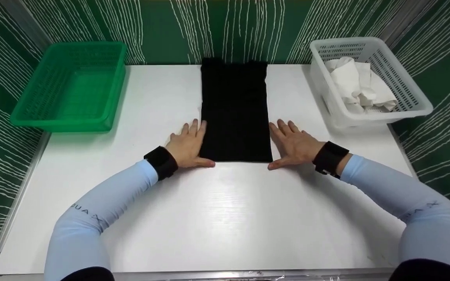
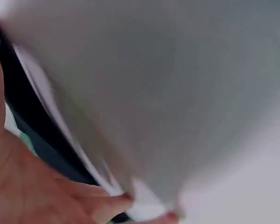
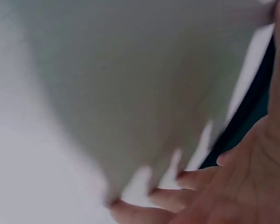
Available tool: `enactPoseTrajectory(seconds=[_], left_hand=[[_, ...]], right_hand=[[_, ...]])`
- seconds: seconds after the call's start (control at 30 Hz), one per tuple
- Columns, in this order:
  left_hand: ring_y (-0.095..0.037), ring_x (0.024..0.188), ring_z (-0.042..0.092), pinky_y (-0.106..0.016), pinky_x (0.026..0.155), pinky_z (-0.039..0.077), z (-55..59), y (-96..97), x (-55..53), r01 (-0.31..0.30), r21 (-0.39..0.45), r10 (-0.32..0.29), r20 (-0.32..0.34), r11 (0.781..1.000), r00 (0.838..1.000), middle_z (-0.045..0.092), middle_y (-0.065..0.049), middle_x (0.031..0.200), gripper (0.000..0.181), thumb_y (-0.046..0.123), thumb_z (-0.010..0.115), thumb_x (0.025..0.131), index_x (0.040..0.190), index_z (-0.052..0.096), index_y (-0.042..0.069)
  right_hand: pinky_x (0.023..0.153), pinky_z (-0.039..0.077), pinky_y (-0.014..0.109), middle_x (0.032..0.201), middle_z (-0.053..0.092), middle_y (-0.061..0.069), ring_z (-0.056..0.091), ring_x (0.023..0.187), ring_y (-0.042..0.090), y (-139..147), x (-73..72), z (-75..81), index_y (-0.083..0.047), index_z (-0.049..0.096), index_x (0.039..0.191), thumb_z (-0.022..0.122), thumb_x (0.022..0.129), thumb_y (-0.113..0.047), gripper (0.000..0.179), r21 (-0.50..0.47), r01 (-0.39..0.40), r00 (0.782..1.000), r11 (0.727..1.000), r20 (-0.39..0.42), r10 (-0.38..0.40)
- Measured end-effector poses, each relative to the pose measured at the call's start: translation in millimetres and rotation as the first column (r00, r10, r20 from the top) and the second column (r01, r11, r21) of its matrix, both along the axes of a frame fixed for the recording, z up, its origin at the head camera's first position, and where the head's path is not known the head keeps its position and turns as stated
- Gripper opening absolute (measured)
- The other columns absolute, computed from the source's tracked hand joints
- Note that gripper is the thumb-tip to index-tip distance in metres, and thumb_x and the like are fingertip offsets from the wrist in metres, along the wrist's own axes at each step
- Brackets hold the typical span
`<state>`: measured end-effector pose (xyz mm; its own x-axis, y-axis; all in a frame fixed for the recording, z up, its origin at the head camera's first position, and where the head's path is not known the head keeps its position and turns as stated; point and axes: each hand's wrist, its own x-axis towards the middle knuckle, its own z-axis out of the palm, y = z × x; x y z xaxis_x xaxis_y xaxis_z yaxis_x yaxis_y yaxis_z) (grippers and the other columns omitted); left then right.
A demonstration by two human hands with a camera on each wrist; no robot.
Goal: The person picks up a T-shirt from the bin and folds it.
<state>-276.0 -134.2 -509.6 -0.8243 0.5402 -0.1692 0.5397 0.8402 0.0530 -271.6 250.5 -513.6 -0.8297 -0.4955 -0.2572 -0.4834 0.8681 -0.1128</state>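
Note:
A black folded cloth [image 1: 236, 113] lies flat on the white table [image 1: 225, 218], a long rectangle running away from the person. At its near left corner, the left hand [image 1: 187, 146] has its fingers stretched along the side edge and its thumb by the front edge. Mirroring it, the right hand [image 1: 295, 145] spreads straight fingers beside the right edge, thumb just off the near right corner. Both palms face down. In the left wrist view, a dark strip of the cloth [image 2: 30, 100] shows beyond the palm. The right wrist view has a similar dark strip of cloth [image 3: 252, 107].
A green plastic basket [image 1: 109, 117] stands at the back left. Back right, a white plastic basket [image 1: 408, 113] holds crumpled white cloth [image 1: 346, 80]. Green walls with white streaks [image 1: 162, 31] close off the back and both sides.

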Motion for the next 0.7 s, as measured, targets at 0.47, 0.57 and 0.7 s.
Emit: enactPoseTrajectory(seconds=[0.47,0.57,0.7], left_hand=[[-0.033,0.099,0.07,-0.039,0.066,0.061,-9.8,9.7,20.1,0.241,-0.124,-0.27,-0.373,0.963,0.888,0.062,-0.028,0.134,0.04,0.011,0.059,0.098,0.133,0.062,-0.008],[-0.034,0.101,0.07,-0.04,0.066,0.061,-10.8,8.5,19.2,0.246,-0.104,-0.267,-0.374,0.964,0.888,0.062,-0.027,0.134,0.038,0.008,0.058,0.098,0.132,0.063,-0.009],[-0.035,0.105,0.068,-0.042,0.068,0.062,-8.2,8.0,18.3,0.244,-0.077,-0.255,-0.334,0.967,0.907,0.061,-0.026,0.137,0.038,0.007,0.056,0.099,0.134,0.062,-0.008]], right_hand=[[0.045,0.052,0.045,0.153,0.044,0.029,0.069,0.094,0.04,-27,25.9,-11.5,-0.003,0.054,0.146,0.063,0.091,-0.034,0.063,-0.059,-0.299,0.863,0.952,-0.441,0.244],[0.04,0.048,0.04,0.159,0.036,0.028,0.067,0.083,0.036,-30,27.2,-13.5,-0.002,0.055,0.145,0.064,0.09,-0.031,0.062,-0.04,-0.285,0.854,0.958,-0.464,0.235],[0.045,0.052,0.043,0.15,0.049,0.026,0.069,0.087,0.037,-28,29.7,-10.4,0.003,0.058,0.141,0.063,0.095,-0.027,0.055,-0.003,-0.308,0.846,0.951,-0.458,0.273]])
